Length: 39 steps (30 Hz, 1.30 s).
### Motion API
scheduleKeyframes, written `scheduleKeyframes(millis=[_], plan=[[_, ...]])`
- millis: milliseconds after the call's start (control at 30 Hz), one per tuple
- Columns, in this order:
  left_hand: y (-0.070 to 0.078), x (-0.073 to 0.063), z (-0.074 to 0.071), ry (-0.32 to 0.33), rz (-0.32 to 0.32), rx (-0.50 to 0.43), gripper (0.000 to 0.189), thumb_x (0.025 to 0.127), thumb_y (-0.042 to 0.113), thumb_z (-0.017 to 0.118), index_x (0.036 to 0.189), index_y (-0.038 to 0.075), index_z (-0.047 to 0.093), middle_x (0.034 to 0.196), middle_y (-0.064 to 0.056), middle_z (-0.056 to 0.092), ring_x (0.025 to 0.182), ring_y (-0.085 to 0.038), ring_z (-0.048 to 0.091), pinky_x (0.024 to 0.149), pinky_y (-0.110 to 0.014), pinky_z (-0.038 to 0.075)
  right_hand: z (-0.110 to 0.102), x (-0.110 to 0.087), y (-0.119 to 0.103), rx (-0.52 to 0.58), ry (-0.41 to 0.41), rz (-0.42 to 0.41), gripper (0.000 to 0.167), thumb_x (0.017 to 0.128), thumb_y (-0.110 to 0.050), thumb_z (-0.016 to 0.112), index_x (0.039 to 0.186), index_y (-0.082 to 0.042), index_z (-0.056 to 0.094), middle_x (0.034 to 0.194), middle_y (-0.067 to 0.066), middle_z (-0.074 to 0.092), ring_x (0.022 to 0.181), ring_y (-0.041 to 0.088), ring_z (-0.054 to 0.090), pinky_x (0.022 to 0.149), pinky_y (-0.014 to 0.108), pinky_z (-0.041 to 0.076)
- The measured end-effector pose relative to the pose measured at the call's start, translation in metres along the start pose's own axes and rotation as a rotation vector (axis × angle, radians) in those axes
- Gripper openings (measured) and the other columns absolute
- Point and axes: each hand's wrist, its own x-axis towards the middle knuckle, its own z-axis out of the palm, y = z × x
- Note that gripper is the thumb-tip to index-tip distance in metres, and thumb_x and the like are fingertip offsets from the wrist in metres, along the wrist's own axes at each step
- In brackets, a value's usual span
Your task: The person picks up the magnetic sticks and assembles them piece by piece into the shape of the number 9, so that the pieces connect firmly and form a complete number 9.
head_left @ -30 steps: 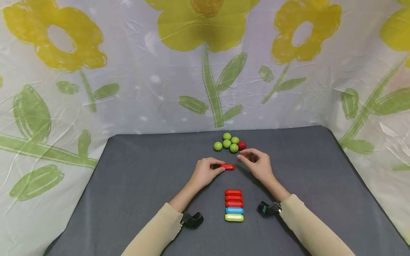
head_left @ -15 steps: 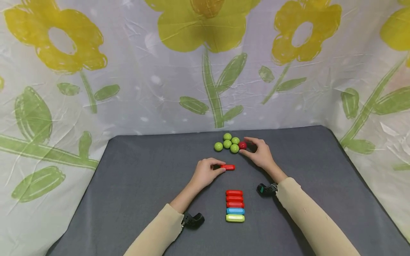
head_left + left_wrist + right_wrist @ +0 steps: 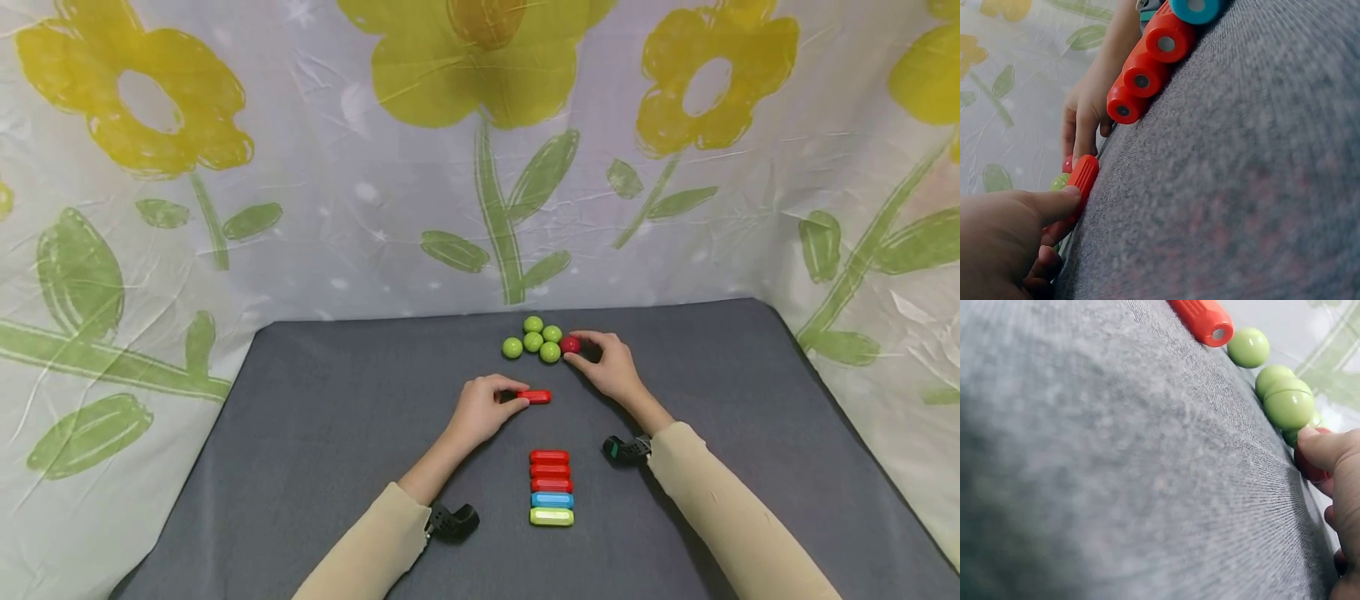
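Observation:
My left hand (image 3: 480, 411) pinches one end of a short red rod (image 3: 537, 397) lying crosswise on the dark cloth; the left wrist view shows the thumb along its ribbed side. Further back, my right hand (image 3: 615, 371) has thumb and fingers on either side of a red ball (image 3: 570, 344). In the right wrist view the thumb covers part of that red ball (image 3: 1307, 464). Several shiny green balls (image 3: 533, 342) cluster just left of it. The near end of the red rod (image 3: 1215, 331) shows a small metal disc.
Nearer the person, red rods (image 3: 551, 472), a blue rod (image 3: 552, 500) and a yellow-green rod (image 3: 552, 517) lie side by side in a column between the forearms. A flower-printed curtain (image 3: 345, 192) stands behind the grey cloth-covered table (image 3: 322, 433).
My right hand has reached back from in front of the red ball and its fingers have come around it. The left hand stays on the red rod.

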Motion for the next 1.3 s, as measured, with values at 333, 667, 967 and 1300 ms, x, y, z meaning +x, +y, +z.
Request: scheduleKeyframes(millis=[333,667,967,1300], plan=[[-0.001,0.0,0.001,0.006,0.011,-0.002,0.02,0.093,0.018,0.085,0.112,0.013,0.085,0.103,-0.003,0.079,0.059,-0.006,0.047,0.057,-0.024,0.04,-0.007,-0.029,0.001,0.002,0.01,-0.042,0.049,0.094,-0.02,0.084,0.139,-0.006,0.07,0.123,0.017,0.073,0.106,0.034,0.064,0.092,0.053,0.051],[-0.003,-0.001,0.0,-0.009,0.026,0.05,0.021,0.095,0.021,0.083,0.115,0.014,0.084,0.109,-0.002,0.079,0.064,-0.007,0.05,0.061,-0.024,0.044,-0.012,-0.061,-0.009,0.004,-0.041,-0.048,0.041,0.091,-0.022,0.087,0.129,-0.012,0.077,0.108,0.007,0.075,0.093,0.021,0.061,0.081,0.039,0.049],[-0.001,-0.001,0.001,-0.023,0.045,0.048,0.02,0.096,0.021,0.082,0.115,0.014,0.084,0.109,-0.001,0.077,0.065,-0.006,0.05,0.061,-0.023,0.043,-0.016,-0.071,-0.015,0.055,-0.098,-0.088,0.036,0.089,-0.02,0.088,0.124,-0.016,0.079,0.09,-0.004,0.068,0.083,0.014,0.057,0.071,0.029,0.044],[0.001,-0.002,0.001,-0.027,0.092,0.029,0.022,0.095,0.021,0.082,0.116,0.014,0.083,0.108,0.0,0.077,0.065,-0.006,0.048,0.06,-0.023,0.041,-0.015,-0.071,-0.017,0.072,-0.127,-0.13,0.038,0.088,-0.018,0.09,0.124,-0.014,0.079,0.09,-0.005,0.068,0.081,0.013,0.057,0.071,0.028,0.045]])
